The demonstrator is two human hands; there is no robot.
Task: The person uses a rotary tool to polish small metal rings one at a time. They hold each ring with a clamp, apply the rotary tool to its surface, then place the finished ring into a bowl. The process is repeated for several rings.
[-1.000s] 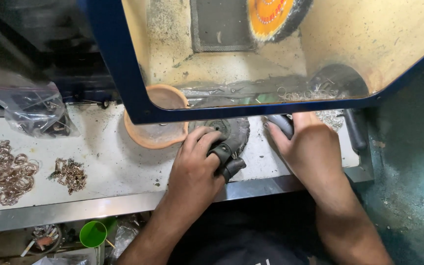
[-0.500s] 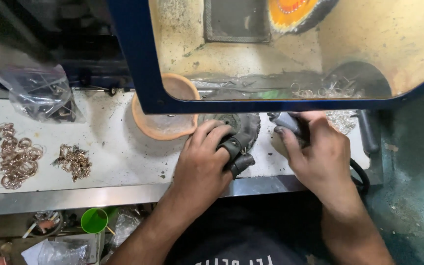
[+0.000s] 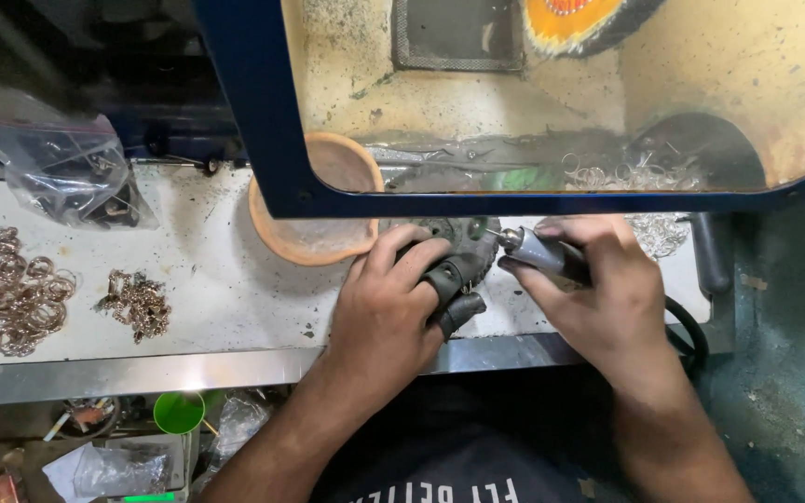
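My left hand (image 3: 388,312) rests on the bench with black guards on two fingertips, pinching something small against a round dark pad (image 3: 472,244); the piece itself is hidden. My right hand (image 3: 598,293) grips a grey rotary handpiece (image 3: 538,251) like a pen. Its tip points left and sits at the pad's right edge, close to my left fingertips. A black cable (image 3: 691,326) trails from the handpiece off the bench's right side.
An orange bowl (image 3: 305,244) stands just left of the pad, under a blue-framed clear shield (image 3: 263,121). Behind the shield is an orange buffing wheel (image 3: 575,23). Coppery rings (image 3: 20,293), a chain pile (image 3: 137,303) and a plastic bag (image 3: 72,177) lie left; silver rings (image 3: 654,233) lie right.
My right hand has turned the handpiece so its tip shows and points at the pad. The left hand stays on the pad. The view has shifted slightly.
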